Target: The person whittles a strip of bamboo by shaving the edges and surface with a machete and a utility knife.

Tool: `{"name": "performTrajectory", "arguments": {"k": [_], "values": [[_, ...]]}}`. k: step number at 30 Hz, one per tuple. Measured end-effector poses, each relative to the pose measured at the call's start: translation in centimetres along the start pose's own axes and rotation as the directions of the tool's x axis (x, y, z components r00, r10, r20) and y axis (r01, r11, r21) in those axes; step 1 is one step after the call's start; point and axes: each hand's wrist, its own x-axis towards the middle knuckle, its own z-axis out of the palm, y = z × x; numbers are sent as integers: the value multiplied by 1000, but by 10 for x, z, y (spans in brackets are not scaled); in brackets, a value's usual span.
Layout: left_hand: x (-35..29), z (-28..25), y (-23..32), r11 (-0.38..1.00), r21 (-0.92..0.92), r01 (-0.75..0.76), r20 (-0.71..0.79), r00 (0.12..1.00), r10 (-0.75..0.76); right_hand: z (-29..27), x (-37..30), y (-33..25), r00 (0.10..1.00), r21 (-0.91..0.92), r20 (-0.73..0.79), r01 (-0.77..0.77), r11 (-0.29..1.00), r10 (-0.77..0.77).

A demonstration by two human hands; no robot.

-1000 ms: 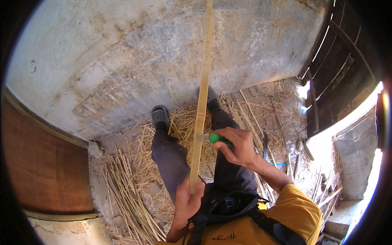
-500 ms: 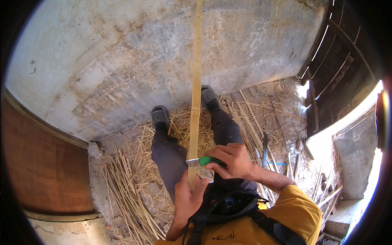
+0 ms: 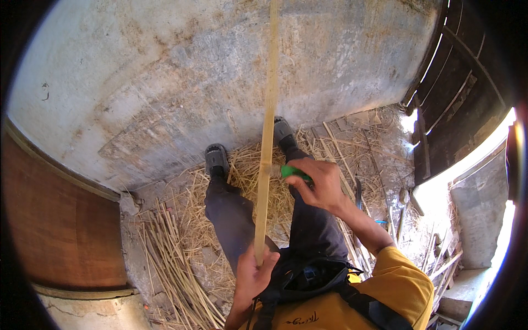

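Observation:
A long, pale bamboo strip (image 3: 267, 132) runs from my lap up past the top of the view, between my legs. Its near end is gripped in my closed left hand (image 3: 254, 275). My right hand (image 3: 322, 184) is wrapped round the green handle of a knife (image 3: 295, 174). The knife's blade is smeared by motion and lies at the strip, about midway between my left hand and the wall; whether it touches cannot be made out.
Thin shavings (image 3: 275, 206) cover the floor around my dark shoes (image 3: 216, 157). A bundle of narrow strips (image 3: 173, 258) lies to the left, by a brown panel (image 3: 66, 220). At right are longer slats and a dark blade-like tool (image 3: 358, 195). A stained wall (image 3: 181, 82) stands ahead.
My right hand has moved the knife away from me along the strip, from close by my left hand to farther up. The strip's near end has shifted slightly; my left hand still grips it.

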Motion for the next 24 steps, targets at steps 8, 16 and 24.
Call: {"name": "performTrajectory", "arguments": {"k": [8,16,24], "values": [[-16,-14,-26,970,-209,124,159,983,-91,-9,18,33,892,704,90,-372,605,444],[-3,-27,-33,946,-303,117,243,969,-42,8,15,-2,821,838,401,-508,198,407],[22,-29,-17,980,143,-141,124,985,123,26,10,-15,882,831,243,-404,383,404]]}}
